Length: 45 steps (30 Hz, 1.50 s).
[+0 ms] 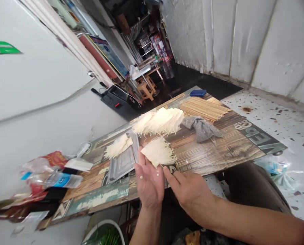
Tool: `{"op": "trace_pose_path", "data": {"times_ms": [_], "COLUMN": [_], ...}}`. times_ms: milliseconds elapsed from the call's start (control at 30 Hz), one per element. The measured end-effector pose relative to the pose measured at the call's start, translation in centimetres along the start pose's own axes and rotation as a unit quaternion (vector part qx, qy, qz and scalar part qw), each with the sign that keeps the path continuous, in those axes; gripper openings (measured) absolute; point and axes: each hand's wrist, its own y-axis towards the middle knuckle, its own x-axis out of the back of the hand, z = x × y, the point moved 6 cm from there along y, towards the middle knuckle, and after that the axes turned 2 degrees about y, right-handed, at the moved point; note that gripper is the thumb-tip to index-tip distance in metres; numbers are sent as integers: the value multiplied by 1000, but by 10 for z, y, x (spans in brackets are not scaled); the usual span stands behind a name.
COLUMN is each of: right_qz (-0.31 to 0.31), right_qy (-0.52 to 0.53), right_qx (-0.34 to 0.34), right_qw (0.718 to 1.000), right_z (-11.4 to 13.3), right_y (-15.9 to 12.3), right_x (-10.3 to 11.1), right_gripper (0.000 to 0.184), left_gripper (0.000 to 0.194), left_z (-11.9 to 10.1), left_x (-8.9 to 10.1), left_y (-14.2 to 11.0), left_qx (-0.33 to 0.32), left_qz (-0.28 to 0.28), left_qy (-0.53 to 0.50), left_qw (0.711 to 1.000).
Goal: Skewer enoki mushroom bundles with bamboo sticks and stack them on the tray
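A flat fan of enoki mushrooms (159, 151) rests on the fingers of my left hand (149, 185), which is palm up at the table's near edge. Small pale bits stick to that palm. Beside it, my right hand (192, 192) is closed in a pinch at the bundle's near edge, on what looks like a thin bamboo skewer, mostly hidden by the fingers. More enoki fans are heaped (164, 119) just beyond. To the left, a metal tray (122, 166) carries flattened enoki pieces (118, 146). Loose bamboo skewers (205, 108) lie in a bunch at the back right.
On the wood-patterned table (205, 160) are a crumpled grey cloth (203, 128) and a blue box-like item (198, 93). A plastic bottle (63, 179) and bags crowd the left end. Below stands a white bucket (116, 226) with green vegetables.
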Motion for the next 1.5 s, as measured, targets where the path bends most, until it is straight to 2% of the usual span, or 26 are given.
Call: {"op": "trace_pose_path", "data": {"times_ms": [133,300,367,433,500,567,667,767,900,1000,1133,1233,1300,1367,1433,1500], "right_qz": [-9,-46,-69,-79,-77,-49,58,118,133,144,206,261,279,281,274,268], "right_qy": [-4,-20,-31,-39,-37,-18,12,15,30,30,13,0,-3,-5,-9,-26], "right_qx": [14,63,84,99,114,124,110,99,70,25,-28,-43,-33,-14,1,-6], "right_qw": [1000,997,994,991,990,991,992,988,988,989,978,965,960,960,962,963], "right_z": [8,8,3,-1,-1,3,18,39,58,58,43,31,26,19,2,-31], "right_y": [2,19,34,53,75,100,138,177,226,251,257,245,234,222,210,197], "right_x": [-6,-1,2,0,-5,-15,-45,-79,-127,-168,-220,-240,-235,-217,-189,-153], "right_gripper": [47,42,40,38,39,40,43,39,33,31,32,30,31,32,33,33], "left_gripper": [45,53,57,60,62,62,61,60,58,58,61,63,64,63,62,60], "left_z": [-7,-26,-33,-37,-39,-37,-28,-16,-2,5,7,6,5,5,4,2], "left_x": [8,17,35,64,96,121,141,150,157,157,155,154,154,155,157,155], "left_y": [-1,11,19,23,19,10,-3,-5,1,5,5,7,8,8,6,2], "left_qx": [-23,-66,-84,-112,-149,-191,-259,-286,-272,-261,-255,-251,-249,-252,-261,-276], "left_qz": [-13,20,-9,-79,-155,-200,-202,-165,-119,-94,-87,-85,-80,-74,-70,-66], "left_qy": [-14,2,60,145,237,337,470,531,551,557,568,586,597,604,610,619], "left_qw": [1000,998,995,980,947,900,819,780,780,783,778,766,758,753,745,733]}}
